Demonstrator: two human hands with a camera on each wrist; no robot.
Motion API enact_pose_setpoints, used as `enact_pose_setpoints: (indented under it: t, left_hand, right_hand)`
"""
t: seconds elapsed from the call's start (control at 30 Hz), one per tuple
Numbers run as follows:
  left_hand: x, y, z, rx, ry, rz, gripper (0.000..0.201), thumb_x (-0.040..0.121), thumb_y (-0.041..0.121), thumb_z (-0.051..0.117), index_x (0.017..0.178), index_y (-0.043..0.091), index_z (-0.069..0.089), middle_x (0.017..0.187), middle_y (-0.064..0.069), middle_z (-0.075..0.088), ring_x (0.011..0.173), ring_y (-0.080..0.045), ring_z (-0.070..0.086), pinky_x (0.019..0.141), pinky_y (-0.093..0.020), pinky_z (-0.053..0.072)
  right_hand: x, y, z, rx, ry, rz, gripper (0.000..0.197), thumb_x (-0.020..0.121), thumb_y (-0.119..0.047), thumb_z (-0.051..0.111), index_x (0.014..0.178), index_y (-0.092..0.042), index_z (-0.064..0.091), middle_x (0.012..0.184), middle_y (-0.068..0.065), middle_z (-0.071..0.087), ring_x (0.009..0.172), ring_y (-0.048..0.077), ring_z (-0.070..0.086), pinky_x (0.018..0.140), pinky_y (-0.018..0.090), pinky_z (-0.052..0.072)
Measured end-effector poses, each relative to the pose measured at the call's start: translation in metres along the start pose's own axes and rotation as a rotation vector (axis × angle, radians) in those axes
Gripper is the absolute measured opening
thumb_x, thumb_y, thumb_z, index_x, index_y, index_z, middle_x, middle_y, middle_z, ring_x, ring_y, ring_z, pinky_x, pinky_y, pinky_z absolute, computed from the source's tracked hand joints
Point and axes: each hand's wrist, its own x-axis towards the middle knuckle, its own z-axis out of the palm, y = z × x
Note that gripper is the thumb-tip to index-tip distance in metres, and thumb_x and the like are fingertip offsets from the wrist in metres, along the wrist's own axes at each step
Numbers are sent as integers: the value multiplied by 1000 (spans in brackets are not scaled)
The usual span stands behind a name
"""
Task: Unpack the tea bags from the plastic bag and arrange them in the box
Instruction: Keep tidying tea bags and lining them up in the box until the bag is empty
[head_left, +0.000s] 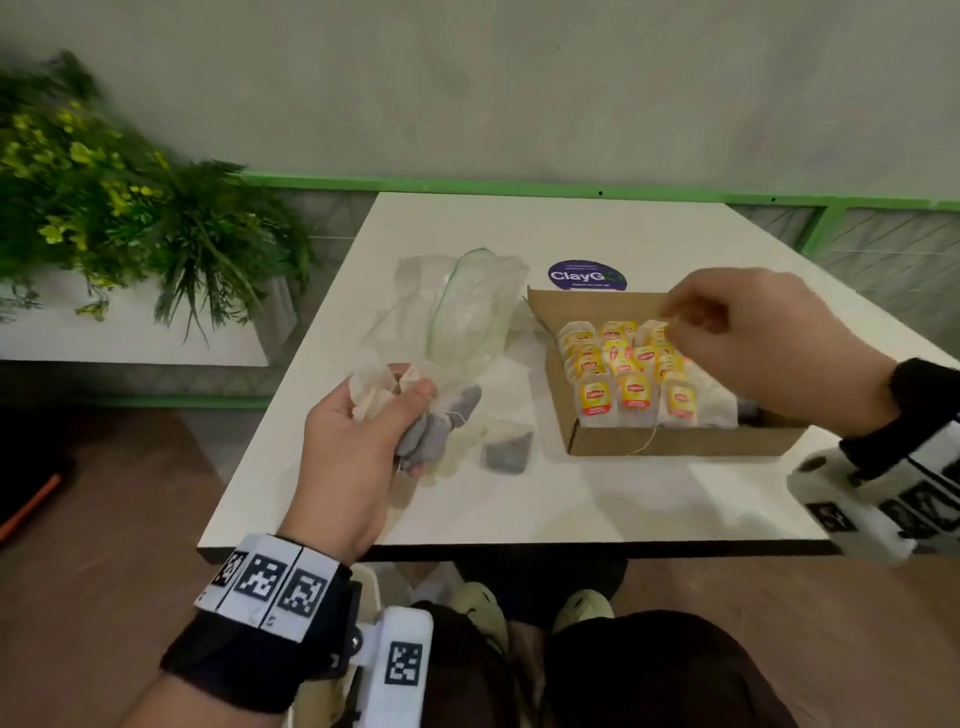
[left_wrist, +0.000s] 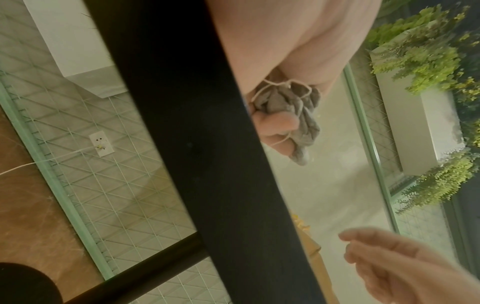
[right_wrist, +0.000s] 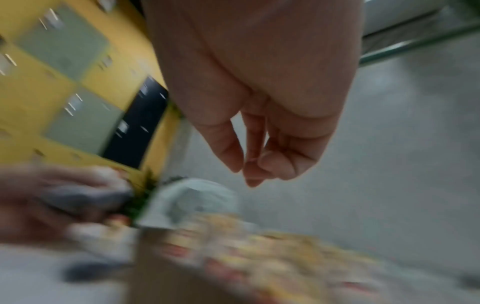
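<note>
My left hand (head_left: 410, 410) grips a bunch of grey tea bags (head_left: 436, 436) with white strings, just above the table's left part; the left wrist view shows the fingers (left_wrist: 275, 127) curled round the bunch (left_wrist: 298, 115). The clear plastic bag (head_left: 467, 306) lies crumpled behind that hand. A cardboard box (head_left: 675, 441) on the right holds rows of tea bags with yellow tags (head_left: 634, 389). My right hand (head_left: 680, 317) hovers over the box's far rows, fingertips (right_wrist: 254, 168) pinched together. Whether they hold a string or tag is unclear.
One loose tea bag (head_left: 506, 452) lies on the white table (head_left: 519, 499) between my left hand and the box. A round purple sticker (head_left: 587, 275) sits behind the box. A planter with green foliage (head_left: 104, 182) stands off the table's left side.
</note>
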Motion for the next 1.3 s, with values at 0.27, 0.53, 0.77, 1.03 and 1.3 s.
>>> enact_pose_setpoints:
  t: [0.27,0.53,0.77,1.03,1.3]
  left_hand:
    - [0,-1,-2,78,80,-12,32,95,4,67,113,24,49,57,-4,33,64,-24,49,46,-26,30]
    - [6,-4,-2,114,72,-71,41,90,24,77,115,17,45,57,-2,44,56,-21,49,52,-31,39]
    - [4,4,-8,27,79,-128,38,91,-2,59,123,14,46,84,-5,71,68,-18,68,62,-32,50]
    - [-7,6,-7,120,-57,-82,62,77,-13,78,125,23,61,89,-5,73,74,-30,64,56,-32,55]
    - [-6,5,-5,169,-162,-141,67,59,-11,89,116,18,68,88,-1,73,83,-26,68,81,-52,57]
  right_hand:
    - [-53,-106,71,-121,-579,-156,33,102,-50,40,87,-24,50,86,1,49,87,26,53,73,34,38]
    - [-90,-84,89,272,-267,21,10,94,-28,65,100,-28,57,93,-8,52,79,7,50,71,26,41]
    - [-82,-79,101,572,-214,138,12,87,-19,73,97,-22,69,81,-8,61,66,5,54,65,20,43]
    - [-71,-89,118,1386,-271,143,10,78,-14,69,69,-19,69,67,9,61,58,31,36,44,31,30]
    - [-66,-83,126,1582,-181,110,46,78,-8,72,123,-12,68,95,17,68,70,31,45,43,26,38]
